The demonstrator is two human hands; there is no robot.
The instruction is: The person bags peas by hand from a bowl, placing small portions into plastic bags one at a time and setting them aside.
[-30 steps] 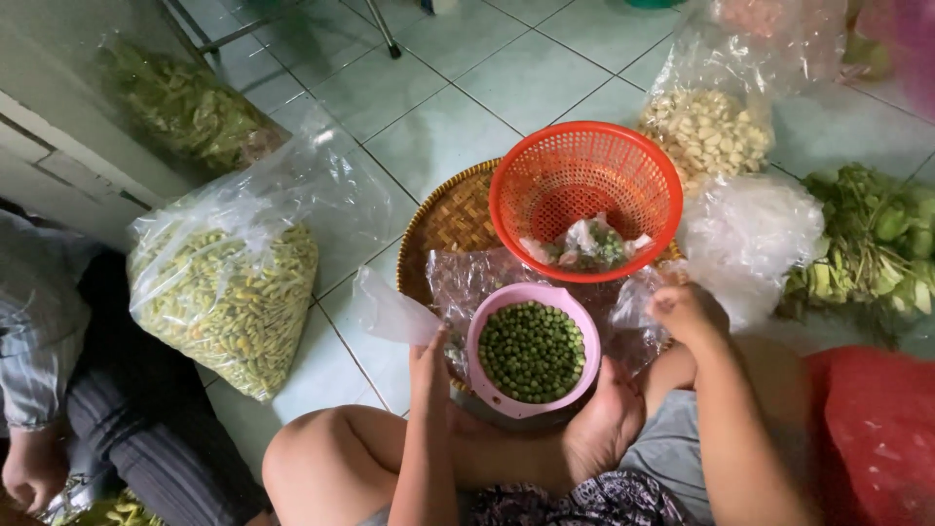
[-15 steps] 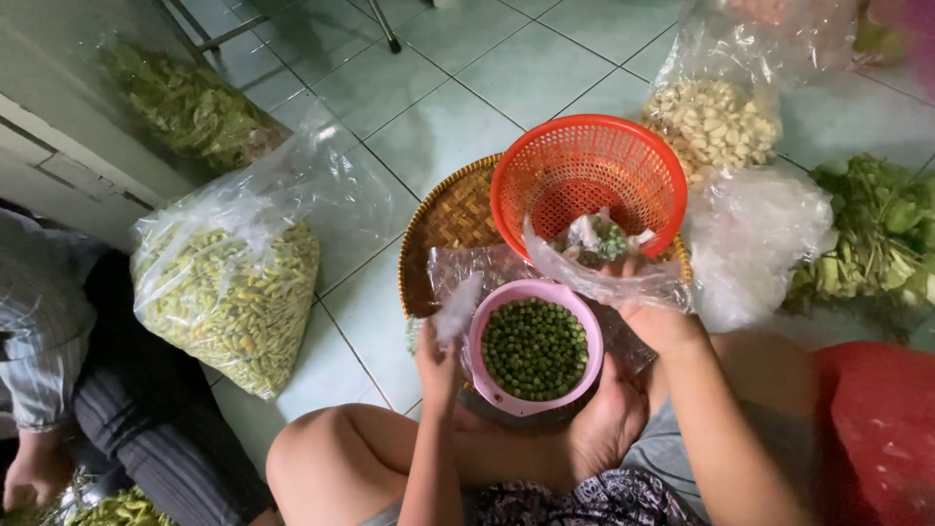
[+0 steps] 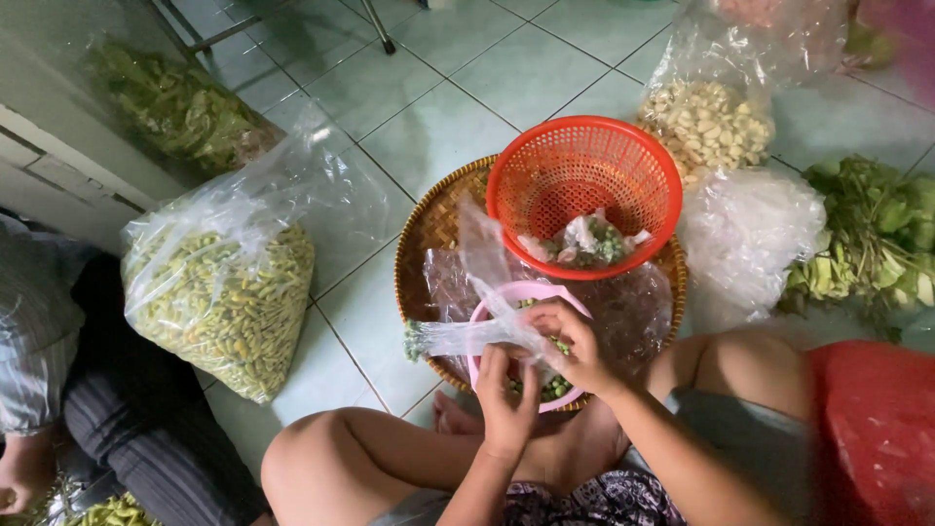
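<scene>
I sit on the tiled floor with a pink bowl (image 3: 526, 291) of small green peas between my knees. It rests on a round woven tray (image 3: 417, 244). Both hands are over the bowl. My right hand (image 3: 577, 343) pinches the twisted neck of a small clear plastic bag (image 3: 466, 335), which stretches left and holds a few peas at its far end. Just below, my left hand (image 3: 506, 401) grips the same bag. A red plastic basket (image 3: 584, 175) on the tray's far side holds small filled bags of peas (image 3: 584, 244).
A big clear bag of green pods (image 3: 229, 302) stands to the left, another bag of pods (image 3: 175, 107) behind it. A bag of garlic cloves (image 3: 706, 122), a white bag (image 3: 745, 229), leafy greens (image 3: 867, 244) and a red bag (image 3: 877, 429) are on the right. Another person (image 3: 58, 390) sits at far left.
My hands have come together over the bowl. The clear bag, earlier spread open around the bowl, is now gathered, twisted and pulled out to the left.
</scene>
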